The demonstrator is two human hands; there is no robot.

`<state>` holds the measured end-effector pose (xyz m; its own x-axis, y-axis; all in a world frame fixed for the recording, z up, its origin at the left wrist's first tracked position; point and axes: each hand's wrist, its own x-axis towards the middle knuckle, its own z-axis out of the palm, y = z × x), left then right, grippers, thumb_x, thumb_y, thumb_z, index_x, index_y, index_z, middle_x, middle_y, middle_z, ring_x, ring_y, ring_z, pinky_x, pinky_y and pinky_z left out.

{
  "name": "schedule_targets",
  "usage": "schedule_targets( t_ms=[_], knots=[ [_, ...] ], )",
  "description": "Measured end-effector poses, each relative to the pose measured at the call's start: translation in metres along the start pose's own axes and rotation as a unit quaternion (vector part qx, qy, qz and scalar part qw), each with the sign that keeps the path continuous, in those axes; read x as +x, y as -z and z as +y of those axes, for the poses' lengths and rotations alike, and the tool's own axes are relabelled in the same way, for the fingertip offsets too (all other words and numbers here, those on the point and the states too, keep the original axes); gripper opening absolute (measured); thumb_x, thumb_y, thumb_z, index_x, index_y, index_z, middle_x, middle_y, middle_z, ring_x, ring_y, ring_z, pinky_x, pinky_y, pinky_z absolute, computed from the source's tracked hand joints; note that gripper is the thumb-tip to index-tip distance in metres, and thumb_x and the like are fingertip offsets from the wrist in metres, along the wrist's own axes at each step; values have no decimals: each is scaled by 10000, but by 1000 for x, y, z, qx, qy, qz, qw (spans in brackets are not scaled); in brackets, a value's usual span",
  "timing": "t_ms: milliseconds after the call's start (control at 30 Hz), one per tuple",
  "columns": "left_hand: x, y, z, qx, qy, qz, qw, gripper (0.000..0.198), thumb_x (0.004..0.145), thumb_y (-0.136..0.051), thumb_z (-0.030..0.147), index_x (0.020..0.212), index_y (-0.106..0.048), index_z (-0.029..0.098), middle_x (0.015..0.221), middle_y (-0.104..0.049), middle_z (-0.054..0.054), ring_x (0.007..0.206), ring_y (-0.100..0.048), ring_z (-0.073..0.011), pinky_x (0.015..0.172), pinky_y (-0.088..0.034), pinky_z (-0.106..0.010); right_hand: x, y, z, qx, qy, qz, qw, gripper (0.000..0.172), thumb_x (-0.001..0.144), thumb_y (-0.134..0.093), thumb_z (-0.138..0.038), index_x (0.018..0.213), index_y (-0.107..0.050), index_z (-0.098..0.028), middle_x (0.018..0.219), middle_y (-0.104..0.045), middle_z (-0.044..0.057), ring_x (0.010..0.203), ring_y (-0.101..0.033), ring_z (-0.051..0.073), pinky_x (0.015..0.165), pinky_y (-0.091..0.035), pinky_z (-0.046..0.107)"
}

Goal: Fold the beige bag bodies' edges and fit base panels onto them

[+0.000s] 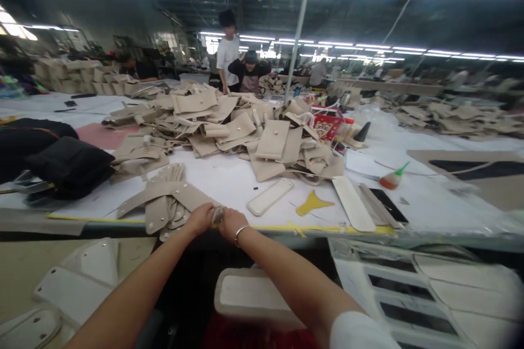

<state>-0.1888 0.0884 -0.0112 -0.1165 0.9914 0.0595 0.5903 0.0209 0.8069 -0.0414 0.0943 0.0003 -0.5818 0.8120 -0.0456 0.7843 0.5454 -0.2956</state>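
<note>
The left hand (200, 219) and right hand (232, 223) meet at the near edge of the table (229, 174), both with fingers closed around a small, soft-looking beige piece (218, 216) whose folded end shows between them. With the hands as the dial's centre, flat beige strips (158, 202) with rounded ends and small studs lie crossed toward 10 o'clock. At 12, a loose heap of flaps (237, 133) is stacked, some stiff and rectangular with round metal snaps, others curled. A long, pale panel (270, 197) with rounded corners lies toward 2, and a smooth, irregular yellow scrap (314, 203) at 3. Between 2 and 3, a squat bottle (391, 179) with a pointed green nozzle holds orange-brown contents. At 2, farther off, stands a red printed container (327, 122); its contents cannot be made out.
</note>
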Motion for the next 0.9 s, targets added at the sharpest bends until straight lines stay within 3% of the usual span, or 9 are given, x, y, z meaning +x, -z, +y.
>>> schedule_targets(
  t_ms=[100, 200, 233, 300, 367, 400, 667, 800, 900],
  knots=[
    [13, 22, -3, -95, 25, 48, 994, 228, 698, -511, 395, 669, -554, 172, 600, -576, -9, 636, -551, -171, 618, -479, -301, -2, -8, 5, -3, -2, -5, 1000, 443, 806, -508, -367, 1181, -416, -150, 1120, -578, 119, 1010, -548, 246, 838, -424, 378],
    [28, 74, 8, -193, 31, 152, 969, 281, 735, -442, 444, 781, -510, 175, 685, -584, -4, 654, -572, -138, 603, -499, -277, -4, -9, 6, -6, 11, -6, 1000, 487, 789, -536, -410, 1192, -414, -164, 1183, -536, 117, 1086, -495, 249, 894, -384, 389],
    [30, 95, 16, -236, 21, 201, 950, 253, 740, -446, 427, 794, -494, 184, 717, -586, 4, 671, -578, -124, 621, -508, -272, -3, -8, 5, -7, 16, -8, 1000, 481, 783, -546, -407, 1180, -429, -163, 1188, -526, 121, 1100, -481, 256, 904, -374, 402],
    [30, 131, 37, -378, -30, 301, 875, 186, 691, -554, 345, 770, -492, 189, 739, -595, 18, 682, -589, -117, 642, -528, -289, 1, -6, 5, -6, 24, -17, 1000, 436, 774, -559, -383, 1136, -477, -155, 1177, -515, 134, 1109, -465, 272, 905, -367, 426],
    [23, 153, 61, -446, -75, 338, 826, 170, 663, -610, 280, 759, -511, 182, 727, -600, 23, 667, -600, -119, 638, -543, -303, 6, -3, 6, -1, 31, -27, 999, 424, 763, -568, -381, 1105, -511, -136, 1172, -504, 153, 1111, -457, 285, 900, -372, 435],
    [18, 157, 72, -455, -90, 341, 818, 163, 664, -619, 263, 763, -521, 178, 716, -600, 25, 658, -603, -118, 637, -547, -306, 8, -2, 7, 3, 35, -33, 999, 441, 754, -576, -392, 1103, -519, -128, 1180, -496, 160, 1111, -458, 286, 898, -378, 429],
    [-19, 133, 122, -507, -129, 320, 790, 131, 695, -593, 225, 806, -538, 180, 764, -602, 32, 715, -616, -116, 692, -544, -340, 5, 14, 20, 56, 34, -27, 997, 598, 650, -695, -355, 1176, -519, -132, 1280, -470, 142, 1153, -463, 262, 955, -382, 358],
    [-39, 118, 138, -497, -118, 304, 804, 123, 698, -598, 230, 798, -556, 171, 739, -604, 21, 698, -603, -114, 682, -524, -295, -16, 51, 15, 78, -9, 101, 992, 615, 866, -421, -381, 1352, -263, -40, 1381, -324, 189, 1287, -297, 226, 1068, -259, 357],
    [-63, 87, 151, -398, -106, 298, 861, 147, 752, -569, 295, 814, -590, 163, 716, -613, 9, 696, -592, -121, 690, -499, -258, -46, 85, 1, 75, 53, 244, 965, 830, 795, -505, -484, 1390, -144, -33, 1426, -245, 179, 1323, -206, 244, 1096, -217, 366]
  ],
)
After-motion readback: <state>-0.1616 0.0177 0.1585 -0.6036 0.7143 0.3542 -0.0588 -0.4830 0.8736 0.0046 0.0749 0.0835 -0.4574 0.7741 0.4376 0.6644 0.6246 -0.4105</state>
